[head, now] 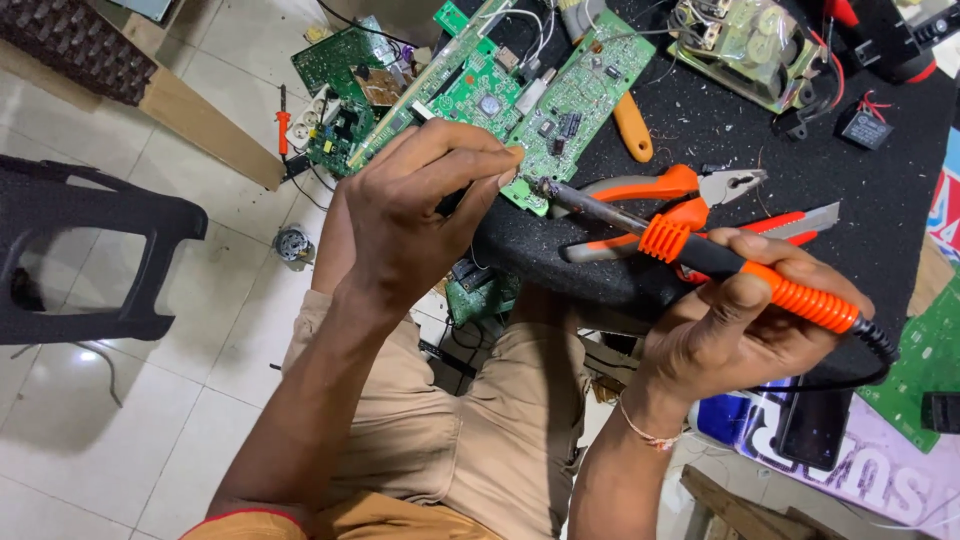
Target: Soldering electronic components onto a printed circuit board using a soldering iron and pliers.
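From the head view, the right hand (745, 310) gripped an orange-handled soldering iron (700, 255), its tip at the corner of a green circuit board (575, 95). The left hand (415, 215) was closed on something thin and dark beside that corner — what, I could not tell. The hot tip lay close to the left fingers (480, 160) — a slip could burn them. The black surface (880, 200) also carried orange pliers (665, 190); beyond, pale floor tiles (100, 420) and a black plastic stool (95, 255)

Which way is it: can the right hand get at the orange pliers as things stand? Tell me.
Probably not right away. The right hand is wrapped around the soldering iron, whose shaft crosses over the pliers. The pliers lie uncovered otherwise, close ahead of that hand.
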